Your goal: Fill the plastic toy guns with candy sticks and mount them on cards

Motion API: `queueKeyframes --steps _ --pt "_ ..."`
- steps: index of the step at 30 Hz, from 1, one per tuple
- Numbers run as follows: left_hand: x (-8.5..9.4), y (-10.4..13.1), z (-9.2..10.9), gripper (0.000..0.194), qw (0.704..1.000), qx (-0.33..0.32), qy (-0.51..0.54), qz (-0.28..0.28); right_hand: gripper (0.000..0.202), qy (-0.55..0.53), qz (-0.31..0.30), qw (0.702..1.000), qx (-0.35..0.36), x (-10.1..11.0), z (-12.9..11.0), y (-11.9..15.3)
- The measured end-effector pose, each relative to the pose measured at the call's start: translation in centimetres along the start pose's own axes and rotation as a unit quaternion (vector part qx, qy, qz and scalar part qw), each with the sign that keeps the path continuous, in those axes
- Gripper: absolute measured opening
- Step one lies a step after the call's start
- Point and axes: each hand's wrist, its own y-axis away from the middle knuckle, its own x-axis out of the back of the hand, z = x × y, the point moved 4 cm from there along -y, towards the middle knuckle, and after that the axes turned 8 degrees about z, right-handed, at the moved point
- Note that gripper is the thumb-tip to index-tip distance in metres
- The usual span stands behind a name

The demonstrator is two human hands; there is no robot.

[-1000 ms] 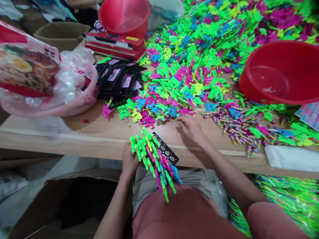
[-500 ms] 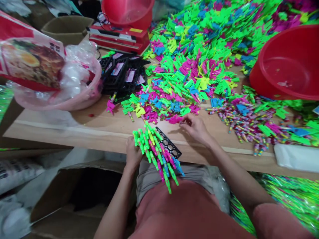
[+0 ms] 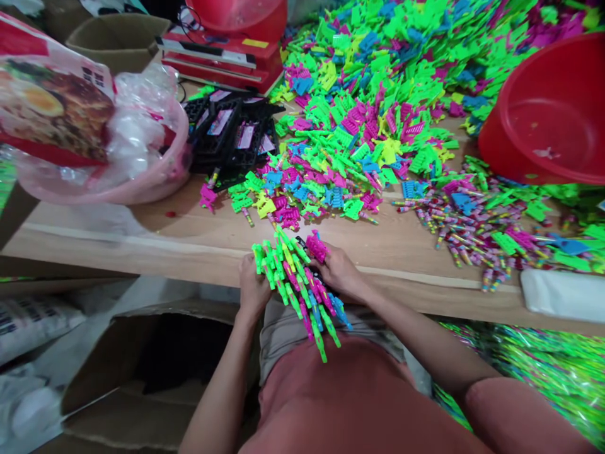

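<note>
My left hand (image 3: 254,285) is closed on the side of a black perforated rack (image 3: 301,242) at the table's front edge. Green, pink, blue and yellow plastic toy pieces (image 3: 295,284) stand in rows in the rack and hide most of it. At the rack's right end, my right hand (image 3: 341,272) pinches a pink plastic toy piece (image 3: 317,246). Its fingertips are partly hidden behind the pieces, so whether the pink one touches the rack I cannot tell.
Loose colourful pieces (image 3: 368,139) are heaped across the table. Small printed sticks (image 3: 454,230) lie at right, below a red tub (image 3: 562,113). Black racks (image 3: 231,135), a red sealing machine (image 3: 227,60) and a pink basin (image 3: 142,189) stand left. An open carton (image 3: 104,384) is below.
My right hand has moved left and towards me from the pile, bringing the pink toy piece up to the rack. The left hand keeps its hold on the rack.
</note>
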Motion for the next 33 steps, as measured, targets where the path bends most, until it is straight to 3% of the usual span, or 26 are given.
queueKeyframes --steps 5,8,10,12,14,16,18,22,25,28,33 --pt "0.1 0.0 0.0 0.030 1.000 -0.007 0.001 0.004 0.016 0.042 -0.038 0.994 0.090 -0.8 -0.6 0.3" --pt "0.1 0.0 -0.3 0.025 1.000 -0.006 -0.002 0.010 0.016 0.013 -0.071 0.993 0.098 0.6 -0.7 -0.5" --pt "0.0 0.0 -0.3 0.024 1.000 -0.010 -0.003 0.010 0.013 0.013 -0.043 0.996 0.075 3.1 -0.1 -1.3" --pt "0.0 0.0 -0.3 0.025 1.000 -0.017 -0.004 0.008 0.016 0.070 0.042 0.996 0.032 6.7 1.4 -2.1" --pt "0.0 -0.1 -0.2 0.026 1.000 -0.022 -0.005 0.007 0.017 0.175 0.122 0.977 -0.008 10.3 3.4 -2.7" --pt "0.0 -0.1 -0.2 0.023 1.000 -0.020 -0.006 0.009 0.016 0.234 0.142 0.961 -0.035 12.7 5.4 -2.9" --pt "0.0 -0.2 -0.3 0.020 1.000 -0.008 -0.005 0.017 0.013 0.244 0.135 0.959 -0.047 13.8 6.8 -2.7" --pt "0.0 -0.1 -0.4 0.019 0.999 0.019 0.009 0.037 0.010 0.203 0.110 0.969 -0.087 12.9 6.9 -1.1" --pt "0.0 -0.1 -0.3 0.018 0.999 0.030 0.010 0.036 0.016 0.061 0.069 0.986 -0.141 10.6 5.2 0.3" --pt "0.0 -0.1 -0.3 0.020 0.999 0.035 0.008 0.031 0.021 -0.049 0.021 0.988 -0.142 8.2 3.1 1.1" --pt "0.1 -0.1 -0.4 0.020 0.999 0.048 0.016 0.020 0.016 -0.081 0.038 0.986 -0.143 6.1 1.6 1.0"
